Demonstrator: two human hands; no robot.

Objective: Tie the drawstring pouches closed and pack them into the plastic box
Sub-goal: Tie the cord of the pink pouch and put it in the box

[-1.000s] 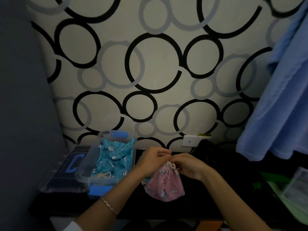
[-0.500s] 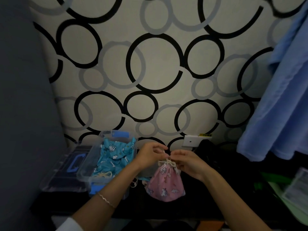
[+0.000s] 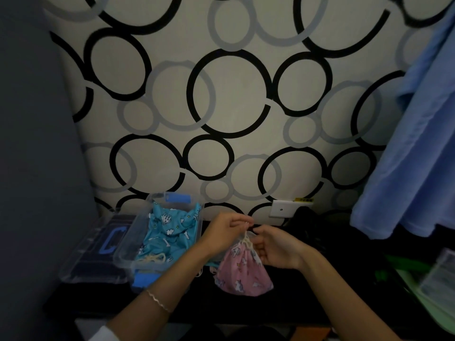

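The pink pouch (image 3: 242,271) sits on the dark worktop (image 3: 307,299) at lower centre of the frame, neck gathered; the left hand (image 3: 225,233) and right hand (image 3: 278,249) pinch its pale drawstring (image 3: 246,242) in their fingers (image 3: 261,238), so the knot looks unfinished; a blue pouch (image 3: 170,230) already lies in the plastic box (image 3: 128,244), lower left; packing the pink one remains; the lid (image 3: 98,244) lies beside the box toward the left edge; nothing seems to block the way.

Cinched pink pouch (image 3: 243,271); blue pouches (image 3: 170,232) boxed.
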